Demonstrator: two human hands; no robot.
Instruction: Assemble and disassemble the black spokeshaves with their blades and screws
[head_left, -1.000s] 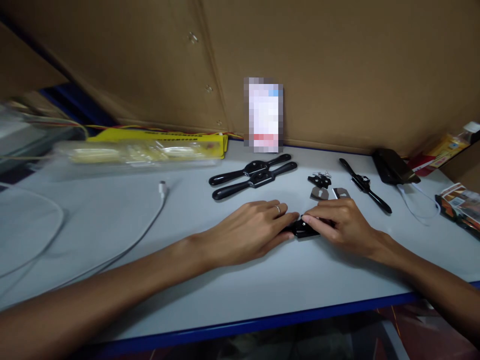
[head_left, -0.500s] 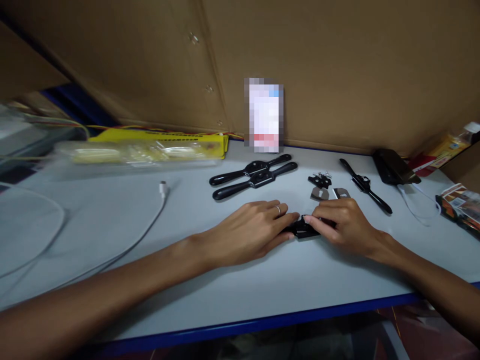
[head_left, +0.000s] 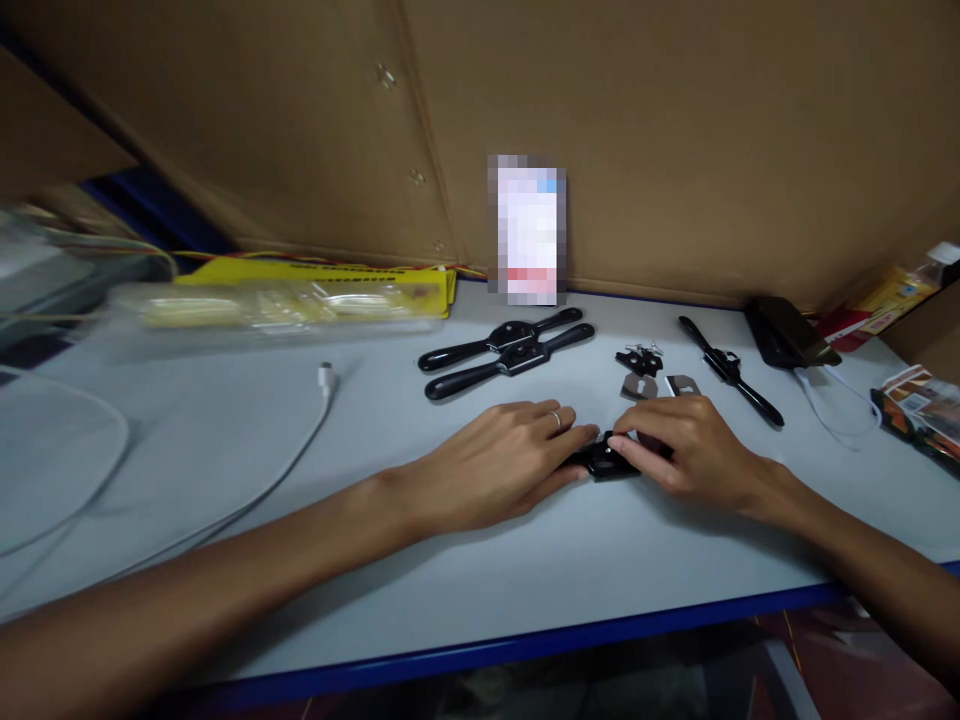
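A black metal spokeshave lies on the table under both my hands, its handles mostly hidden. My left hand, a ring on one finger, is closed round its left handle. Bent over the middle of the body is my right hand, thumb and forefinger close together in a pinch; what sits between them is too small to make out. Just behind lie two blades, black cap pieces and small screws. Two more spokeshaves rest side by side further back, and another spokeshave lies to the right.
A phone with a blurred screen leans on the cardboard wall. Plastic-wrapped packets lie at the back left, and a white cable curls on the left. A black device and a snack packet are at the right.
My right thumb and fingers have shifted slightly on the spokeshave's middle, showing a small bright spot there. The spokeshave has tilted a little; my left hand has stayed in place.
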